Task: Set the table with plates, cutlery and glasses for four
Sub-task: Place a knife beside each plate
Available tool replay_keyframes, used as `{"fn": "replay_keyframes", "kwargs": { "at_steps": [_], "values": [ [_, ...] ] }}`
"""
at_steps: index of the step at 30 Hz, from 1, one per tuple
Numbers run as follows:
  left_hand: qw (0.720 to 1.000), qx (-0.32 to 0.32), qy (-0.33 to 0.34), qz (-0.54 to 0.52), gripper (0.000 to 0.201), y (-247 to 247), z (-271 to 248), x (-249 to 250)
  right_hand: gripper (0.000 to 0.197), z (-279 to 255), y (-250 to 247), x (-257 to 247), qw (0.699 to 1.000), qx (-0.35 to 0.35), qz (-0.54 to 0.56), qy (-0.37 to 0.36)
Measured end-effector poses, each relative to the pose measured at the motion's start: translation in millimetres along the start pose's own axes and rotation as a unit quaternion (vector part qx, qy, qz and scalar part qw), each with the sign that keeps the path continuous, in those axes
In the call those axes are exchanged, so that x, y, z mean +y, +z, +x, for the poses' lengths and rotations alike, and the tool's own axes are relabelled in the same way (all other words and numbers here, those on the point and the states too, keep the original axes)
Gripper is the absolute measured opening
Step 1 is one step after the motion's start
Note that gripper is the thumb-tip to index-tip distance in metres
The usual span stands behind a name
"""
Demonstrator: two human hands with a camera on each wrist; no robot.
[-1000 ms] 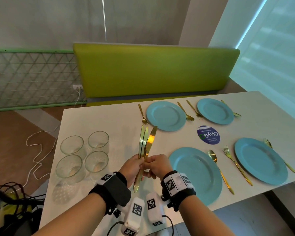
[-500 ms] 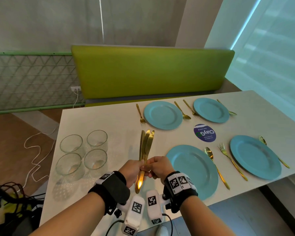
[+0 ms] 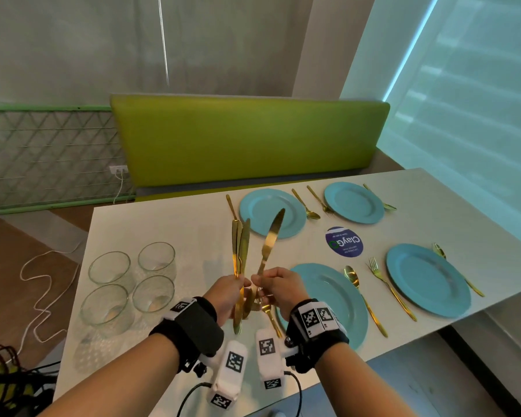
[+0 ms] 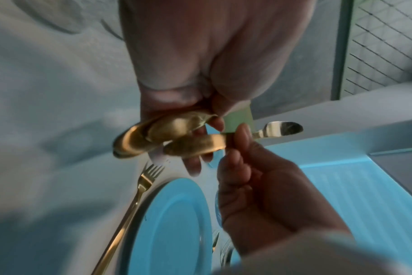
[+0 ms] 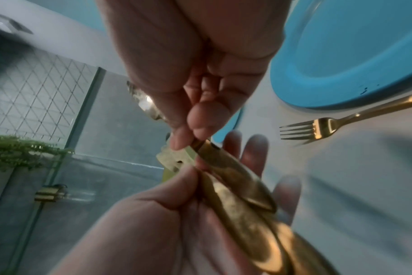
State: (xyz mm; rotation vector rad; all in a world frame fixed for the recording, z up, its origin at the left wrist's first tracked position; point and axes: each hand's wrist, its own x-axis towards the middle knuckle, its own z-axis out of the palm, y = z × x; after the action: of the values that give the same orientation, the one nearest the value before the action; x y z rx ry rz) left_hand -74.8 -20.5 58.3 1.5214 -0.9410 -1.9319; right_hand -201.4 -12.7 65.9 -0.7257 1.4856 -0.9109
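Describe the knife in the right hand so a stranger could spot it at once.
Start at the near edge of the white table, where two hands meet left of the closest blue plate. The right hand pinches one gold knife by its handle. It leans right, alone, apart from the left hand's upright bundle.

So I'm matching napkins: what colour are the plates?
Light blue plates, clearest in the head view.

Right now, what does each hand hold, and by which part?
Left hand grips the knife bundle around the handles. Right hand pinches one knife at its handle, blade up.
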Motion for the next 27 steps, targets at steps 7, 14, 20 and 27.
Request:
{"fn": "replay_keyframes", "kwargs": {
  "at_steps": [7,14,20,27],
  "values": [
    [0.992,-0.029,0.090,0.080,0.030,25.5,1.4,24.2,0.020,5.6,-14.5,-23.9,0.997,0.053,0.000,-0.055],
    [0.990,-0.022,0.077,0.117,0.023,37.0,19.3,49.0,0.014,15.2,-50.2,-47.0,0.843,0.138,-0.418,-0.310],
    [0.987,-0.056,0.058,0.141,0.025,57.1,64.0,74.8,0.027,64.2,-89.8,-83.7,0.623,0.081,-0.632,-0.454],
    [0.992,-0.030,0.049,0.115,0.018,91.9,117.6,116.2,0.024,136.5,-134.6,-127.5,0.561,-0.022,-0.710,-0.425]
  ]
}}
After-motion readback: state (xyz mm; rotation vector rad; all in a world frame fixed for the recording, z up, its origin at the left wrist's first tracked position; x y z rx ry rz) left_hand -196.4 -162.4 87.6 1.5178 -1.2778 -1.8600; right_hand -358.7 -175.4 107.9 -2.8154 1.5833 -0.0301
